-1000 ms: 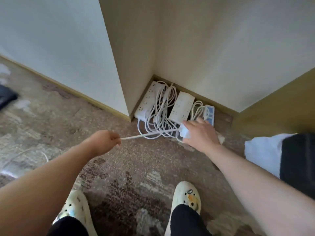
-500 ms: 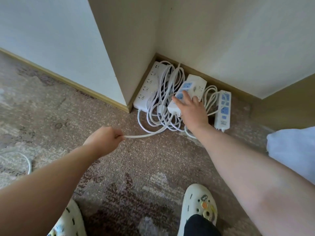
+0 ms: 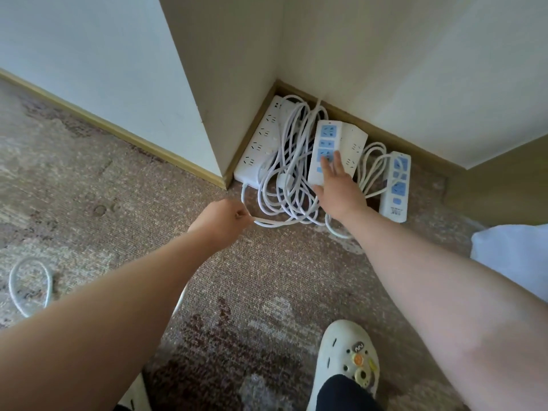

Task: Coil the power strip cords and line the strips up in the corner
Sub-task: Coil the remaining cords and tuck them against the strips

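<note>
Four power strips lie in the corner where two walls meet the carpet (image 3: 267, 277). A long white strip (image 3: 261, 143) lies along the left wall's baseboard. Beside it is a heap of white cords (image 3: 289, 179), looped loosely and spilling toward the viewer. A blue-socket strip (image 3: 323, 143) lies on the right edge of that heap, partly over a second white strip (image 3: 354, 146) next to it. Another blue-socket strip (image 3: 396, 185) lies furthest right, just apart, with its own cord loops (image 3: 372, 164) between it and the white one. The right hand (image 3: 338, 188) reaches in with straight, spread fingers (image 3: 338, 161), the tips resting on the near end of the middle blue strip. The left hand (image 3: 221, 219) is curled, pinching a single cord (image 3: 275, 223) that runs from its fingertips along the floor to the heap. A separate cord loop (image 3: 29, 287) lies on the carpet far left. A white clog (image 3: 347, 360) shows at the bottom.
</note>
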